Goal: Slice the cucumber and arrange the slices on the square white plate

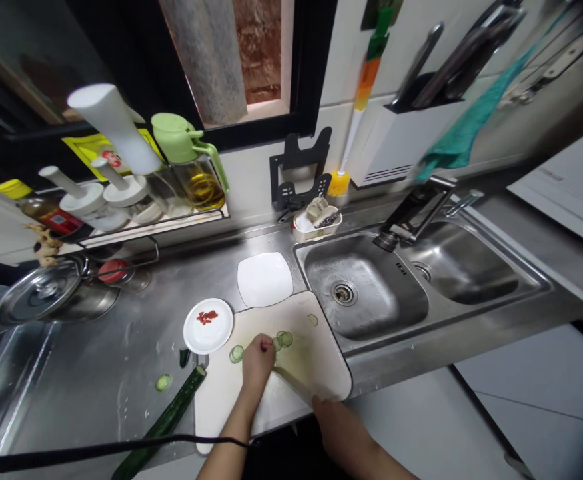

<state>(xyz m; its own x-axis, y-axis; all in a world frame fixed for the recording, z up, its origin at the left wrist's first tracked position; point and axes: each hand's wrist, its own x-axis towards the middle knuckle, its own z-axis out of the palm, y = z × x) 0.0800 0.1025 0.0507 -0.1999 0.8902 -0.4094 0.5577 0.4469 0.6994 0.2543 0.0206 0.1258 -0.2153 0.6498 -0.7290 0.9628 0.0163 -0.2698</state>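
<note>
Basically hands apart, left hand (259,361) by cucumber slices (284,339), grip unclear, right hand (330,417) gripping blurry knife (297,384), white board (226,397) under both

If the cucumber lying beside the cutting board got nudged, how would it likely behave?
The cucumber would probably roll, since it looks long and roundish. It should stay stiff when lifted, as it lies nearly straight with no visible sag. It may also slide easily, given the smooth-looking metal counter under it.

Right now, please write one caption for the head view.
Left hand beside cucumber slices on a white cutting board, right hand near its edge.
</note>
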